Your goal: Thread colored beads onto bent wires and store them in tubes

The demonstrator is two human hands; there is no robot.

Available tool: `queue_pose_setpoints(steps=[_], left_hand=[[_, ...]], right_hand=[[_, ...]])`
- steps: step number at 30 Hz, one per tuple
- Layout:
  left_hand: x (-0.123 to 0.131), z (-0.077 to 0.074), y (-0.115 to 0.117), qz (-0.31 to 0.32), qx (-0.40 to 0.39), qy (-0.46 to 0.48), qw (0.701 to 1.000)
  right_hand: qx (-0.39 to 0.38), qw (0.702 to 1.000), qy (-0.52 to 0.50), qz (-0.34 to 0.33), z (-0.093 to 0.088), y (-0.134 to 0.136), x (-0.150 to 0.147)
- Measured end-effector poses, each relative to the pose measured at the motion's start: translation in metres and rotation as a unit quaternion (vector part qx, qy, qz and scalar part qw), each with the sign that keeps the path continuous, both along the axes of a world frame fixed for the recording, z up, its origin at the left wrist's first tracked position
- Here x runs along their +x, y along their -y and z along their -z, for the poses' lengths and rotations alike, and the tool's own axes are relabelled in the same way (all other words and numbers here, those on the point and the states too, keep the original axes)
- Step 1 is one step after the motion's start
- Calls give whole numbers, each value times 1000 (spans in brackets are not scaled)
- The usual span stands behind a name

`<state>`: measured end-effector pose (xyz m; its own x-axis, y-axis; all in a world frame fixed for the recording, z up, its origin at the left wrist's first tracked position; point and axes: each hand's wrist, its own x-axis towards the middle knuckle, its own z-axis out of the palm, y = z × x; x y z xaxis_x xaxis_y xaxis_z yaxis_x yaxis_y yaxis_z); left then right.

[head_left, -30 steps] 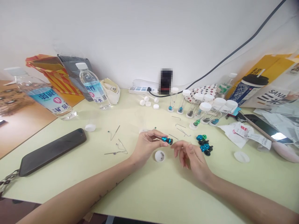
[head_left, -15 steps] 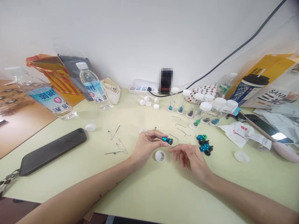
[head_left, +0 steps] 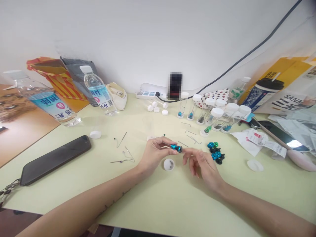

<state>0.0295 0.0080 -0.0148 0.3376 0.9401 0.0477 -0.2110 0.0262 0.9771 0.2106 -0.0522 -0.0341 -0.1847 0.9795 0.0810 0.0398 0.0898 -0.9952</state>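
Note:
My left hand (head_left: 156, 153) is closed in a pinch on a thin metal rod with a blue-and-black handle (head_left: 175, 148), the handle end pointing right. The index fingertip of my right hand (head_left: 203, 164) is at the dark end of that handle; whether it presses on it I cannot tell. Its other fingers are loosely bent and apart, holding nothing. Below the handle stands a small white cup (head_left: 169, 164) with tiny dark bits inside. Bent metal rods (head_left: 122, 161) lie left of my left hand, and several more lie behind the hands. Blue, green and black knobs (head_left: 216, 154) are piled beyond my right hand.
Clear tubes with white lids (head_left: 208, 123) stand at the back right, blue, green or dark pieces inside. White caps (head_left: 156, 109) lie near a power strip (head_left: 151, 93). A phone (head_left: 56, 159) and water bottles (head_left: 100, 92) are at left; a cup (head_left: 265, 93) and papers (head_left: 256, 141) at right.
My right index fingertip has moved up and slightly right to the end of the handle. My left hand and its rod have stayed nearly in place.

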Motion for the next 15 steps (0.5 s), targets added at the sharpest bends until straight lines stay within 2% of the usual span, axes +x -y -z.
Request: queue_pose_setpoints(steps=[3, 7, 11, 15], left_hand=[[0, 1, 0, 0, 3, -4, 1000], [0, 2, 1, 13, 10, -5, 1000], [0, -2, 6, 44, 29, -12, 999], [0, -6, 11, 47, 71, -40, 996]], right_hand=[[-2, 1000, 11, -20, 0, -1, 0], [-24, 1000, 14, 1, -3, -1, -3], [-35, 999, 27, -25, -7, 0, -6], [-44, 997, 17, -56, -8, 2, -6]])
